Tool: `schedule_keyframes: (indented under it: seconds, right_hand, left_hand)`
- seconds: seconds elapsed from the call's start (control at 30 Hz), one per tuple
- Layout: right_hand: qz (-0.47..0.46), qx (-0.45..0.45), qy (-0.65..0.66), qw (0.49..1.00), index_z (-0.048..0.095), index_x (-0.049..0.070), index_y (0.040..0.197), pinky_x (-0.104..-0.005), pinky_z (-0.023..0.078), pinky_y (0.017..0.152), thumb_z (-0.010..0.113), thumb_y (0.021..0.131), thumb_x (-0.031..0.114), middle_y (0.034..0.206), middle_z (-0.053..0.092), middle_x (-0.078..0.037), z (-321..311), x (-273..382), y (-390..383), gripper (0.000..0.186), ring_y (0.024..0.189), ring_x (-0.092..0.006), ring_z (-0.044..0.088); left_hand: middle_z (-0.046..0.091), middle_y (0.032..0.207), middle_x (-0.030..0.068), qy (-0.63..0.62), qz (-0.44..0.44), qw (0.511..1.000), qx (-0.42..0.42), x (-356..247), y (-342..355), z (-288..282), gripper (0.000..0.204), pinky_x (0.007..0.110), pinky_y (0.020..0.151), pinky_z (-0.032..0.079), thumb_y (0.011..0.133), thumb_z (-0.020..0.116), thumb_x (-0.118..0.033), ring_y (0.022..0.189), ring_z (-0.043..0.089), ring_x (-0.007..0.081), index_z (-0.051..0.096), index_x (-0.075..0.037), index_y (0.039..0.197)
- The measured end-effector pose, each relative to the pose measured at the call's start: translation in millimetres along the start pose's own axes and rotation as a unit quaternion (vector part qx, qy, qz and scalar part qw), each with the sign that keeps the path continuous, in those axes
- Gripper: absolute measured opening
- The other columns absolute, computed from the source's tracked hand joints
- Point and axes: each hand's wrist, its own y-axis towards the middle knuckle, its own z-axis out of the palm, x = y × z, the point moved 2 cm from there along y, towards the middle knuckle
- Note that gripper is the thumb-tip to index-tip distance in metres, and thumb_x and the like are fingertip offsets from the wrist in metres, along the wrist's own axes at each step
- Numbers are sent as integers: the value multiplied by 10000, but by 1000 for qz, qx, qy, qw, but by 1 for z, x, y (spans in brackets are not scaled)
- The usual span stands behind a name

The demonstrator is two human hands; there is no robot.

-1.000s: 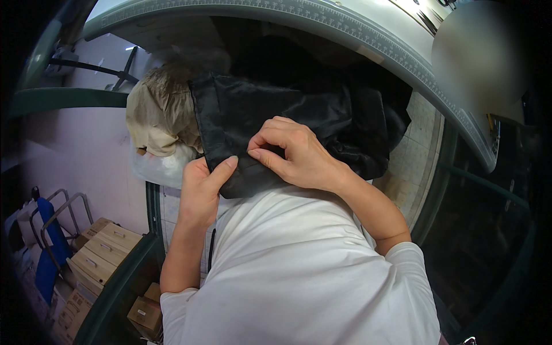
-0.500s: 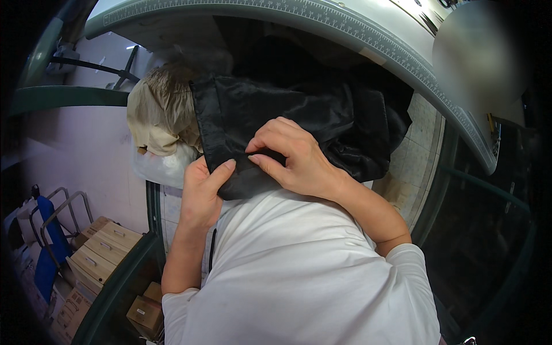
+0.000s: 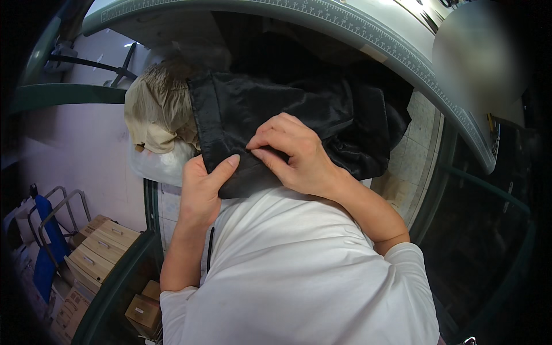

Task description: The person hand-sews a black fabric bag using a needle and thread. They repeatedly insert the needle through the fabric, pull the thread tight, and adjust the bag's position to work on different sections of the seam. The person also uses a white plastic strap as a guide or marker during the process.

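A piece of shiny black cloth [image 3: 253, 103] with a stitched band along its left edge lies across my lap. My left hand [image 3: 201, 187] grips its near left edge, thumb pressed on top and the other fingers hidden underneath. Just right of that thumb, my right hand [image 3: 296, 152] has its thumb and forefinger pinched together at the cloth's surface. Whatever sits between those fingertips is too small to make out. Folds of the cloth bunch up to the right of my right wrist.
A grey table edge with a ruler scale [image 3: 322, 12] curves across the front. Beige gathered cloth [image 3: 158, 109] rests on a clear plastic bag [image 3: 161, 164] at the left. Wooden drawers [image 3: 106, 247], a cardboard box [image 3: 144, 313] and a green metal frame [image 3: 115, 287] stand lower left.
My left thumb has shifted slightly right and up along the cloth. The right hand keeps nearly the same pinch and place.
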Motion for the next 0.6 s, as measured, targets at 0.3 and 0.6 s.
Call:
schedule_keyframes:
  seconds: [0.3, 0.6]
  right_hand:
    - [27, -41, -9, 999, 683, 41, 885, -339, 477, 770, 701, 780, -24, 872, 655, -79, -34, 2, -3, 125, 846, -242, 625]
    - [-45, -17, 9, 999, 730, 59, 903, -299, 436, 740, 766, 734, -14, 879, 663, -33, -25, 20, 4, 187, 785, -175, 599]
  left_hand:
    - [708, 1030, 92, -39, 3, 999, -6, -15, -9, 10, 213, 274, 791, 540, 966, 590, -93, 871, 671, 127, 655, 55, 1106]
    - [697, 1092, 136, -92, -1, 996, 15, -25, -11, 13, 306, 315, 891, 533, 1008, 510, -177, 969, 680, 185, 635, 81, 1116]
